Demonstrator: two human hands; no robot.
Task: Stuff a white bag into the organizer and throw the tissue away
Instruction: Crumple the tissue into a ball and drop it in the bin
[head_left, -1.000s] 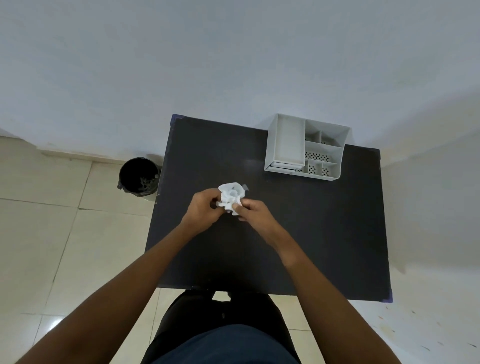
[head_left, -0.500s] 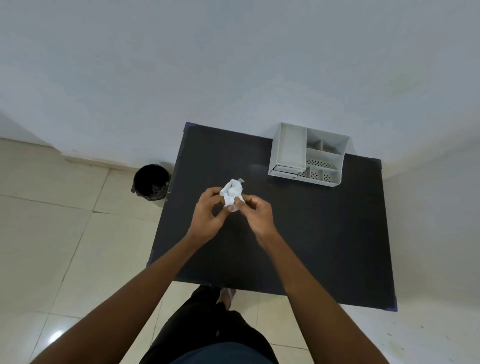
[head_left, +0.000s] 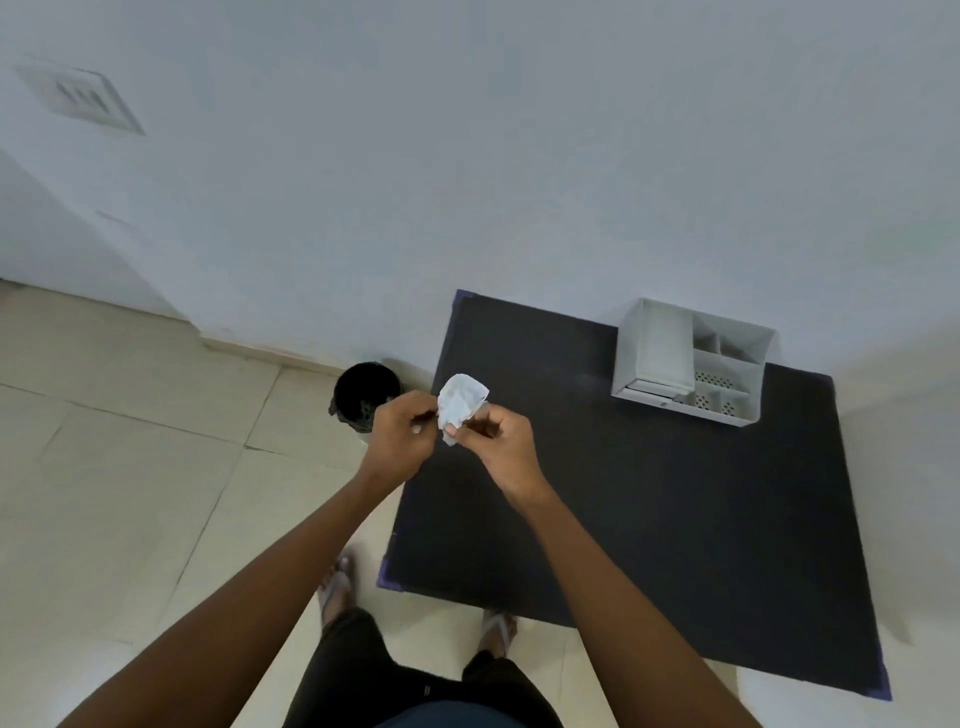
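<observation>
A crumpled white tissue (head_left: 459, 404) is held up above the left edge of the dark table (head_left: 675, 509). My left hand (head_left: 402, 441) and my right hand (head_left: 501, 449) both pinch it from below, one on each side. The white organizer (head_left: 685, 358) stands at the table's far right, with one tall open compartment on its left and small divided compartments on its right. No white bag shows on the table or in the organizer's visible parts. A black bin (head_left: 363, 395) stands on the floor left of the table, just beyond my left hand.
A white wall runs behind the table and the bin. Beige floor tiles spread out to the left. My feet in sandals (head_left: 335, 587) stand at the table's near left corner.
The view has swung left, so the table sits further right. Both hands with the tissue have shifted left, from over the table's middle to its left edge, closer to the bin.
</observation>
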